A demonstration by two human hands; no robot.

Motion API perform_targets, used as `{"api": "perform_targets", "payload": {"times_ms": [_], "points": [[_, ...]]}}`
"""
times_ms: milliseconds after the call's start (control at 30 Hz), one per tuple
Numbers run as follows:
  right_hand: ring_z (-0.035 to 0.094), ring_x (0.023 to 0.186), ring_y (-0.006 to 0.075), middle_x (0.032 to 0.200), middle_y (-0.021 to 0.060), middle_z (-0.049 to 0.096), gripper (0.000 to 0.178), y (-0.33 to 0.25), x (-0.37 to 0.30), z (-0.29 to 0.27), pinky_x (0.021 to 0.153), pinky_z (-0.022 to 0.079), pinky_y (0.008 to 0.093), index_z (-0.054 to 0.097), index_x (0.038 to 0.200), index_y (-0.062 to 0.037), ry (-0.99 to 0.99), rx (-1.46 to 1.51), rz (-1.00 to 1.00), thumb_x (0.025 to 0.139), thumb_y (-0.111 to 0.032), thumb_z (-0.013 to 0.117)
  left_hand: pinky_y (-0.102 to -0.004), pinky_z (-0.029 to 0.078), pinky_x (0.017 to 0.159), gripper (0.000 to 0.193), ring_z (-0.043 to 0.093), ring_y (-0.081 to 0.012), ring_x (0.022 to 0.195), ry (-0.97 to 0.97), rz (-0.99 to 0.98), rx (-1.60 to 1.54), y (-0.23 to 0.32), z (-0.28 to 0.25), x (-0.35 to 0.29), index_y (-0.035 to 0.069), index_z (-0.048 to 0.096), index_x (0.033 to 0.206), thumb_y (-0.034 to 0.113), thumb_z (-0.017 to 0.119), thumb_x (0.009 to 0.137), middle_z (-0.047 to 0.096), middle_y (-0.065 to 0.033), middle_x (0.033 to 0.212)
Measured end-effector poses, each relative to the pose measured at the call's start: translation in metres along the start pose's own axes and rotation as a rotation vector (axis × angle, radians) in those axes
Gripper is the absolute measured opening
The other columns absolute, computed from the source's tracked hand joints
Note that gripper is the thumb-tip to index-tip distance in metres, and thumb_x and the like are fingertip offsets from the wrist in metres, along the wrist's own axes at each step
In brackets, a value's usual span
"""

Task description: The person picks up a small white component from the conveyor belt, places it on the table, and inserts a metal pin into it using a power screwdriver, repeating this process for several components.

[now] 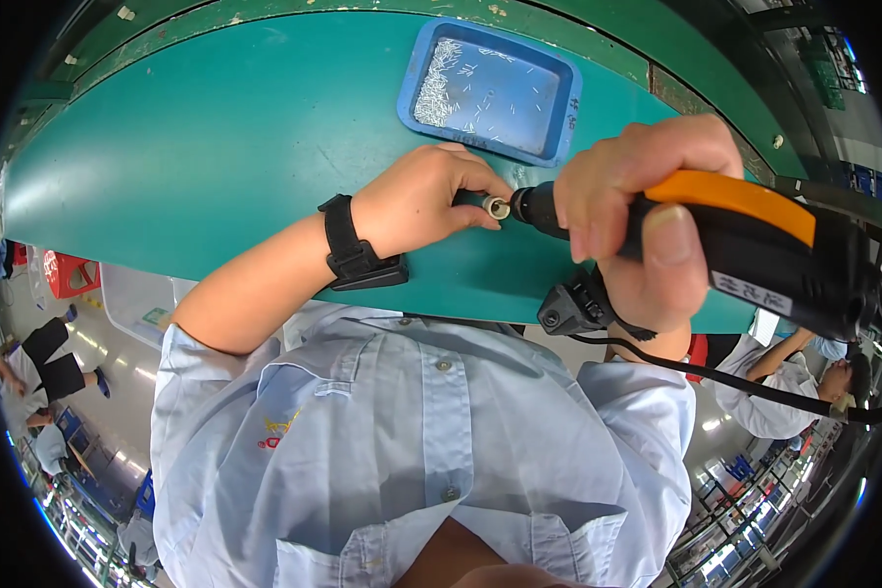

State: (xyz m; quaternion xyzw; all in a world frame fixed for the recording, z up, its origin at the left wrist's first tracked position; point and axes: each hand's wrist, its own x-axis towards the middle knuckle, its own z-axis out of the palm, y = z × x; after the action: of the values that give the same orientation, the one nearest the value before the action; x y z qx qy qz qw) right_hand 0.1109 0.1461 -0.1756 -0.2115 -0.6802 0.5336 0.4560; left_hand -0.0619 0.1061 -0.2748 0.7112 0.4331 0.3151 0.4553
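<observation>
Over the table, my left hand [412,196] pinches a small cream-coloured hollow cylindrical piece [498,208] between thumb and fingers, its round opening showing. My right hand [647,196] is wrapped round a black electric screwdriver [774,260] with an orange lever along its top. The screwdriver lies nearly level, its nose [531,206] pointing left at the cylindrical piece. The two are very close; whether they touch I cannot tell. The tip of the bit is hidden.
A blue tray [410,98] with many small silvery pin-like pieces [439,86] stands beyond my hands on the green table [216,147]. Black devices are strapped to my wrists, and a black cable [715,372] runs off to the right. Other people sit on both sides.
</observation>
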Motion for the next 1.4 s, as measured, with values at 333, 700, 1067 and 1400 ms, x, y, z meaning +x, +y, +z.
{"api": "perform_targets", "payload": {"times_ms": [333,700,1067,1400], "points": [[0.045,0.045,0.0119,0.055,0.002,0.047,0.032,0.009,-0.001,0.0,0.047,0.04,0.0286,0.046,0.087,-0.0032,-0.072,-0.024,-0.017,0.087,-0.032,0.061,-0.036,0.045,0.082,0.027,0.058,-0.0291,0.088,0.014,0.014,0.033,-0.005,0.005,-0.001,0.005,0.067,0.094,0.012,0.074,0.069,0.066,-0.0097,0.091],[0.044,0.044,0.0115,0.055,0.0019,0.047,0.031,0.017,0.001,0.006,0.046,0.039,0.0271,0.045,0.087,-0.0034,-0.07,0.028,0.074,0.086,-0.028,0.063,-0.038,0.046,0.08,0.022,0.058,-0.0307,0.088,0.014,0.019,-0.009,-0.012,0.004,0.001,0.005,0.067,0.091,0.012,0.071,0.071,0.066,-0.0102,0.088],[0.046,0.044,0.0113,0.059,0.002,0.049,0.032,-0.039,0.007,-0.04,0.042,0.035,0.0258,0.044,0.09,-0.0047,0.14,0.303,-0.222,0.085,-0.028,0.065,-0.0303,0.051,0.064,0.025,0.062,-0.0153,0.065,0.307,-0.02,0.041,0.012,-0.089,0.016,0.006,0.059,0.107,0.015,0.063,0.085,0.063,-0.0066,0.094],[0.041,0.042,0.0112,0.052,-0.0009,0.042,0.031,0.001,0.022,-0.019,0.042,0.034,0.0267,0.045,0.09,-0.0046,0.127,0.181,-0.034,0.084,-0.03,0.061,-0.0371,0.049,0.084,0.031,0.063,-0.0281,0.091,0.581,-0.446,0.533,-0.144,-0.269,0.066,0.01,0.063,0.11,0.023,0.066,0.082,0.066,-0.0154,0.098]]}}
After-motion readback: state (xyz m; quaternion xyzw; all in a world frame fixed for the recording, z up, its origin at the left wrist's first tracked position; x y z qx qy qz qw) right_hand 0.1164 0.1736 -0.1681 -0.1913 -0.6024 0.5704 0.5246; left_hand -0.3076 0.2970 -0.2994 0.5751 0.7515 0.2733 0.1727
